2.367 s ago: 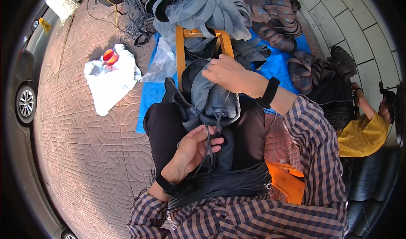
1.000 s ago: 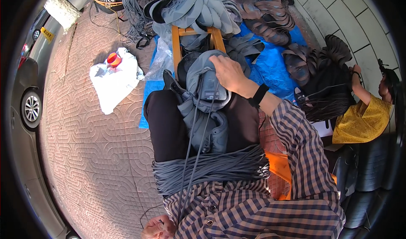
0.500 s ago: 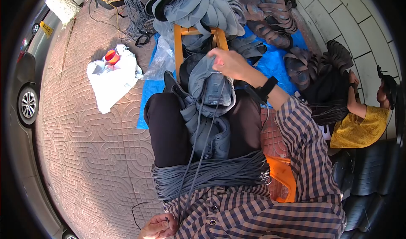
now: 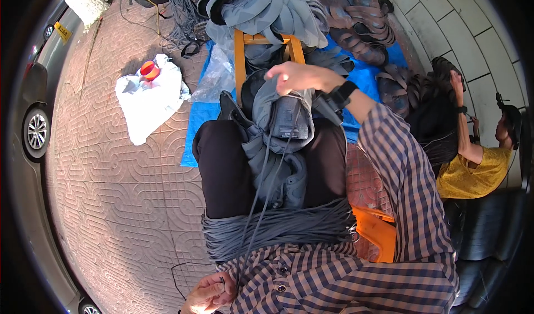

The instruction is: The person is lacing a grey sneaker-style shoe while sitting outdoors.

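Note:
Between my knees lies a grey shoe upper (image 4: 263, 116), its tongue (image 4: 287, 126) turned up with a pale printed patch. Two strands of grey shoelace (image 4: 254, 198) run from it down toward my belly. Low at the left, my left hand (image 4: 210, 293) is closed by the lace ends, a small dark tip showing between thumb and finger. My right hand (image 4: 297, 77) is over the upper's far end, fingers curled in a pinch; what they hold is too small to make out. A thick bundle of grey laces (image 4: 278, 230) lies across my lap.
A wooden frame (image 4: 240, 63) beyond the upper bears stacked grey uppers (image 4: 272, 13). Brown uppers (image 4: 367, 16) lie on a blue sheet (image 4: 197, 133). White cloth (image 4: 136, 108) lies left, an orange plastic piece (image 4: 375, 233) right. Another person (image 4: 470, 169) works at the right.
My right hand has shifted slightly left and flattened above the upper. My left hand has moved up a little, still closed. The other person's arm has reached farther up.

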Motion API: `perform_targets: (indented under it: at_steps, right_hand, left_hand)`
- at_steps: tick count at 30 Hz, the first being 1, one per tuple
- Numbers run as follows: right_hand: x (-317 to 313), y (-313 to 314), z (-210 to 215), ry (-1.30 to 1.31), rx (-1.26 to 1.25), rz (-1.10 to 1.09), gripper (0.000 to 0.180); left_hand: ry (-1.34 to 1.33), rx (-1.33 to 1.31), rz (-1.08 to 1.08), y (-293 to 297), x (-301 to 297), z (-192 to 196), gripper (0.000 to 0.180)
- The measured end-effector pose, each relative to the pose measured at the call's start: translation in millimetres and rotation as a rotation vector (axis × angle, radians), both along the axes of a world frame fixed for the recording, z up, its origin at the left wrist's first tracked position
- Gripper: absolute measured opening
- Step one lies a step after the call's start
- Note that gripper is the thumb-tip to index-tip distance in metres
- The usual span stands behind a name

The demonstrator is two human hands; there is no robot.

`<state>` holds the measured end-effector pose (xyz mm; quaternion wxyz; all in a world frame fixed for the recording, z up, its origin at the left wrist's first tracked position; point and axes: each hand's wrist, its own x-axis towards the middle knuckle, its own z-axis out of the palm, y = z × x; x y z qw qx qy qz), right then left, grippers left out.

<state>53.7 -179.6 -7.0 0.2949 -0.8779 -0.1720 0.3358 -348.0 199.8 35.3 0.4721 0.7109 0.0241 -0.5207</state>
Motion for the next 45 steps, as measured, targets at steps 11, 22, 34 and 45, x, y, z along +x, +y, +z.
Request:
perform_targets:
  at_steps: [11, 22, 34, 45]
  right_hand:
    - [2, -8, -5, -0.532, -0.063, 0.119, 0.035]
    - [-17, 21, -7, -0.804, -0.498, 0.596, 0.029]
    - [-28, 10, -31, -0.72, -0.231, 0.039, 0.034]
    - [-28, -81, -64, 0.069, 0.456, -0.775, 0.066]
  left_hand:
    - [0.207, -0.337, 0.307, -6, 9, -11, 0.025]
    - [-0.126, -0.188, 0.106, -9, -1, -8, 0.023]
    - [0.858, -0.135, 0.676, 13, -36, 24, 0.039]
    - [0.272, -0.304, 0.582, 33, 3, 45, 0.045]
